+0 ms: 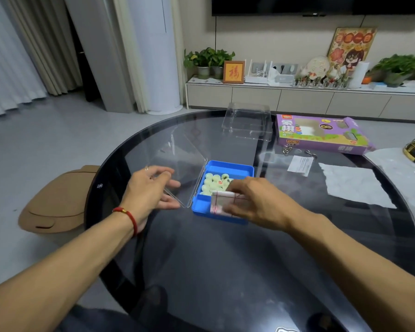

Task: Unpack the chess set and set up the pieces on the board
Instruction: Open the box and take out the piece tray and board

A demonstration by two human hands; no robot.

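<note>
A: Black and shiny, that is the big round table [225,271]. It is the biggest thing here.

B: What lies on it at the far side?

A: A purple box [321,134] with a picture window, lying flat. Just left of it sits a clear plastic tray [247,125]. Nearer, on the right, lies a white crinkly sheet [355,183], and a small paper slip [300,165] lies between the sheet and the purple box.

B: And in the middle?

A: A blue case [228,167] sits on the table between the two hands. Its clear lid [177,161] is swung open to the left and stands tilted up.

B: What is inside?

A: Pale green round pieces [213,182] fill the far part of the case. Some have red or black marks on top.

B: What does the left hand [151,190] do?

A: It is at the lid's near edge. Its fingers are spread and loose, not squeezing. I cannot tell if they touch the lid. There is a red string [127,215] on that wrist.

B: And the right hand [254,200]?

A: It pinches a small folded packet [222,202], white with thin red lines, over the near part of the blue case.
</note>
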